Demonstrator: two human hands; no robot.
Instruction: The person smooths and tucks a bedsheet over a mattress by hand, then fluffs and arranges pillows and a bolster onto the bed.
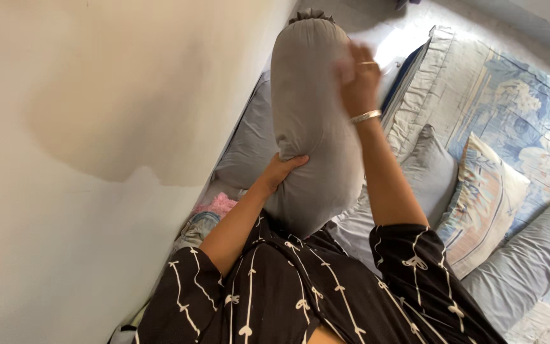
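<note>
A person in a dark patterned top holds a grey bolster (310, 121) upright against the chest, its long axis running from the body up and away toward the far end of the bed (517, 108). The left hand (281, 171), the nearer of the two, is closed on the bolster's lower side, fingers pressed into the soft fabric. The right hand (358, 79) sits higher, against the upper right flank (it is motion-blurred, so whether it is flat or gripping cannot be told); a metal bangle circles that wrist. The bolster is a smooth, plump cylinder, its far end gathered into a small pucker. Beyond, to the right, lie a grey pillow (431, 169), a pale floral cushion (485, 197) and a second grey bolster (529, 255) on a blue-flowered sheet. A stained cream wall (97, 127) flanks the left.
</note>
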